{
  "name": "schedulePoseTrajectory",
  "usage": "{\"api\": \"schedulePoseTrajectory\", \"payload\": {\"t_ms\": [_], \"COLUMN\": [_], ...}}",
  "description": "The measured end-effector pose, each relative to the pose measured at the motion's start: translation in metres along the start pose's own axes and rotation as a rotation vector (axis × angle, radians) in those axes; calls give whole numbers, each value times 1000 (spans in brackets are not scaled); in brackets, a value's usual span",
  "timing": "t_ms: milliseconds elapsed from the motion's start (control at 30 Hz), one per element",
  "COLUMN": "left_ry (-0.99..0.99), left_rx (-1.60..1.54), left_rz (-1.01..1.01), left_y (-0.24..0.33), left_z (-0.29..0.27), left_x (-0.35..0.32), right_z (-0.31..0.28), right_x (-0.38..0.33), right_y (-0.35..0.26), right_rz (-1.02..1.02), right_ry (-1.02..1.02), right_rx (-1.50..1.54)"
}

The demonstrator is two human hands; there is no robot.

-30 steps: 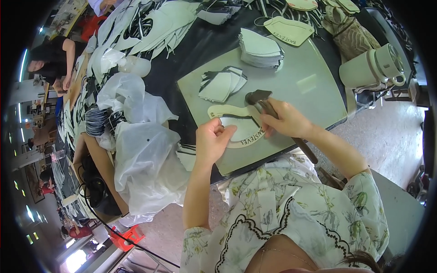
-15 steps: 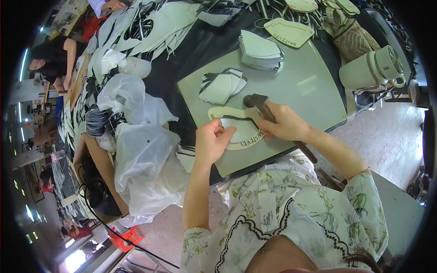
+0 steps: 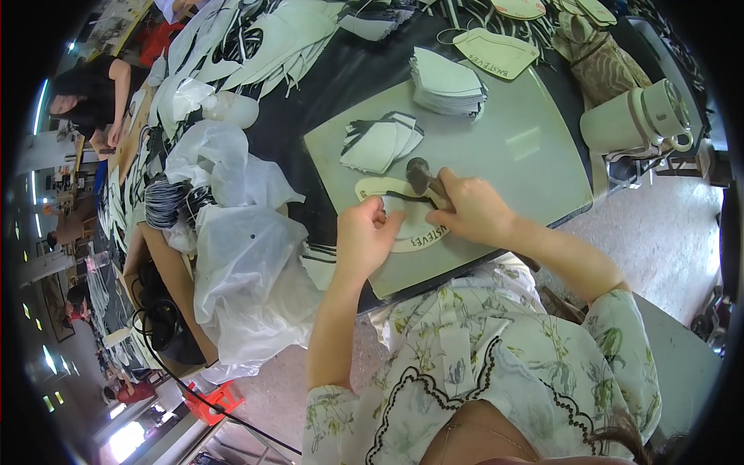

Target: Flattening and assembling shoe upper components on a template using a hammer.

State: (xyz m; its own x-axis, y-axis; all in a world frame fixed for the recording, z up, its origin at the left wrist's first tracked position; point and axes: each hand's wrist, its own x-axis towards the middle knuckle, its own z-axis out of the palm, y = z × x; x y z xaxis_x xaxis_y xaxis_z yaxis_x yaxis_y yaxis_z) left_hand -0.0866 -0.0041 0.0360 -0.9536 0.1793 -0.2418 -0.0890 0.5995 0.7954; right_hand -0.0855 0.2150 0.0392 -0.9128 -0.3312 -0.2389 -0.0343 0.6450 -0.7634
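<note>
Worktop [image 3: 341, 77]: black, with a pale green board [image 3: 527, 178] along its near edge.
Template [image 3: 422, 242]: cream and curved, toward the board's near left corner — a black-edged white piece [image 3: 411, 222] lies against it.
Left hand [image 3: 366, 239]: thumb and fingertips together at the white piece's left side; I cannot tell whether they pinch it.
Right hand [image 3: 477, 209]: fingers wrapped round a hammer [image 3: 418, 175] — its head over the template's far edge.
Stack [image 3: 448, 87]: white pieces, near the board's far edge.
</note>
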Motion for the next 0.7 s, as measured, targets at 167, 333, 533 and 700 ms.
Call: {"api": "schedulePoseTrajectory", "payload": {"t_ms": [167,333,533,700], "left_ry": [-1,-87,-54,173], "left_rx": [144,48,185,371], "left_rz": [31,-57,-31,292], "left_y": [2,0,11,19], "left_z": [-9,-14,-2,12], "left_x": [-3,-6,-25,-38], "right_z": [3,-2,-10,-15], "right_x": [4,6,8,10], "right_y": [1,-2,-4,-13], "right_rz": [16,8,-54,-57], "right_ry": [-62,-78,-153,-243], "right_rx": [-123,-139,-178,-177]}}
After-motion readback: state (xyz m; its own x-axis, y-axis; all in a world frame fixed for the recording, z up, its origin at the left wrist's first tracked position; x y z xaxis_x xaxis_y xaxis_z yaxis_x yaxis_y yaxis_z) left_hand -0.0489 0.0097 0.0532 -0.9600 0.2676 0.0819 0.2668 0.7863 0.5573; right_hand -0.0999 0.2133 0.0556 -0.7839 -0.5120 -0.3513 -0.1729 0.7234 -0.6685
